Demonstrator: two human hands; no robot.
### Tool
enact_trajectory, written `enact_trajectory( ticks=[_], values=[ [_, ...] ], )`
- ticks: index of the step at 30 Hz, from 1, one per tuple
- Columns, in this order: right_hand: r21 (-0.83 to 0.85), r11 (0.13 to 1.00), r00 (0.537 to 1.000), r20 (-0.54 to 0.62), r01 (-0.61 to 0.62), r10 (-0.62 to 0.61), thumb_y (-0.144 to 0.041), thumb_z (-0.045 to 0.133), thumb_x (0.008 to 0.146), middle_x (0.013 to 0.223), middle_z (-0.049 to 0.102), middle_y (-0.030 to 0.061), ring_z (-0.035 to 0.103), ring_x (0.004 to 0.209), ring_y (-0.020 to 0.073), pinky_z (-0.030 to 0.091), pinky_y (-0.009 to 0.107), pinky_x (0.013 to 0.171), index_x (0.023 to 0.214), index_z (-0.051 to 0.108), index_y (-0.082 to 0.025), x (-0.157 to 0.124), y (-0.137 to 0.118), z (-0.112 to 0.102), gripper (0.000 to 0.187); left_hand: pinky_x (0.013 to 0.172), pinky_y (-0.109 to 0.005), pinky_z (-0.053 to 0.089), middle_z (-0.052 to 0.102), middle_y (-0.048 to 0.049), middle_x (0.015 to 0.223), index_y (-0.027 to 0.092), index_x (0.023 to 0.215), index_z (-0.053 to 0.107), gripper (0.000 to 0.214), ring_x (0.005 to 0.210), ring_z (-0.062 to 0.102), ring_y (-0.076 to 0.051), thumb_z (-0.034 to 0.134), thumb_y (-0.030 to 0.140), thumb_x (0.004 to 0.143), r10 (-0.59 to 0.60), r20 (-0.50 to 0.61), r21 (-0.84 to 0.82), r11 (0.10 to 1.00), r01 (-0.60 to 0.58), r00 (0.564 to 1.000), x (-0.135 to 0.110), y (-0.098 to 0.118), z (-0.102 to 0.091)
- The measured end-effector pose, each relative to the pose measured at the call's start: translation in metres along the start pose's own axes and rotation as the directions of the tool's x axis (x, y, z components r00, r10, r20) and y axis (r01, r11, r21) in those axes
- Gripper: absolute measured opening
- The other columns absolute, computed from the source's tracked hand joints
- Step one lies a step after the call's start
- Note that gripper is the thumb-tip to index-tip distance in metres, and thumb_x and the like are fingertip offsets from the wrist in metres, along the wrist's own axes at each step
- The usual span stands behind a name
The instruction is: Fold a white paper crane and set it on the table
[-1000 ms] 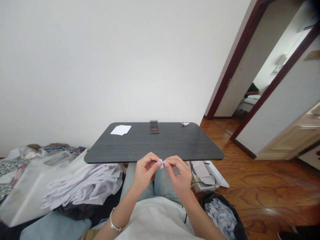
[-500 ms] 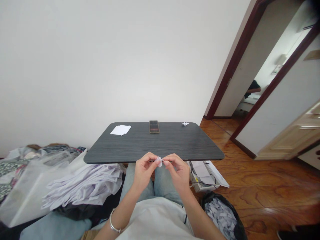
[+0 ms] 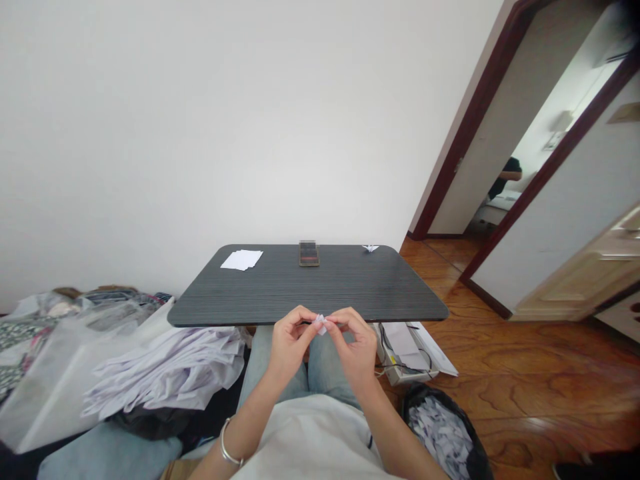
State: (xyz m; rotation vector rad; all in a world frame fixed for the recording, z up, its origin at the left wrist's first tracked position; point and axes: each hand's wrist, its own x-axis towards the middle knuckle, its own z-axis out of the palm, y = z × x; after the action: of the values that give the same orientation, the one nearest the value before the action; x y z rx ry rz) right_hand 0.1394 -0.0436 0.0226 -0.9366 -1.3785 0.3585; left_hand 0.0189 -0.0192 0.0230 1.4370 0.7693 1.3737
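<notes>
Both my hands meet over my lap, just in front of the near edge of a dark table (image 3: 280, 300). My left hand (image 3: 289, 345) and my right hand (image 3: 354, 345) each pinch a tiny folded piece of white paper (image 3: 321, 323) between thumb and fingertips. The paper is small and mostly hidden by my fingers. A silver bracelet (image 3: 227, 448) sits on my left wrist.
On the table's far side lie a stack of white paper squares (image 3: 242, 259), a phone (image 3: 309, 253) and a small folded paper figure (image 3: 371, 248). A black bin of paper scraps (image 3: 443, 433) stands at my right, heaped paper and bags (image 3: 165, 367) at my left. A person shows through the doorway (image 3: 505, 177).
My hands have drawn slightly closer together around the paper piece, fingers shifting on it. The person beyond the doorway has moved a little.
</notes>
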Motion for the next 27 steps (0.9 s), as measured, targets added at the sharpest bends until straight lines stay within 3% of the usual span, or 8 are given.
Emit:
enact_trajectory(
  ticks=[19, 27],
  values=[
    [0.047, 0.999, 1.000, 0.001, 0.022, -0.022, -0.021, 0.052, 0.082, 0.065, 0.052, -0.0003, 0.049, 0.061, 0.0139, 0.039, 0.025, 0.055, 0.066, 0.055, -0.019, 0.000, 0.007, 0.001, 0.016, 0.056, -0.021, 0.044, 0.055, 0.0004, 0.063, 0.014, 0.069, 0.061, 0.016, 0.059, 0.052, -0.010, 0.068, 0.028, 0.069, -0.064, 0.032, -0.050, 0.997, 0.065, 0.997, 0.000, 0.000, 0.003],
    [0.193, 0.976, 0.993, 0.075, -0.105, 0.092, -0.029, 0.053, 0.082, 0.067, 0.056, 0.0007, 0.052, 0.061, 0.0134, 0.040, 0.023, 0.053, 0.071, 0.060, -0.018, 0.001, 0.022, 0.002, 0.017, 0.056, -0.021, 0.045, 0.060, -0.0005, 0.063, 0.014, 0.068, 0.062, 0.014, 0.059, 0.054, -0.011, 0.069, 0.027, 0.068, -0.075, 0.015, -0.050, 0.996, 0.076, 0.997, 0.003, -0.003, -0.002]
  ],
)
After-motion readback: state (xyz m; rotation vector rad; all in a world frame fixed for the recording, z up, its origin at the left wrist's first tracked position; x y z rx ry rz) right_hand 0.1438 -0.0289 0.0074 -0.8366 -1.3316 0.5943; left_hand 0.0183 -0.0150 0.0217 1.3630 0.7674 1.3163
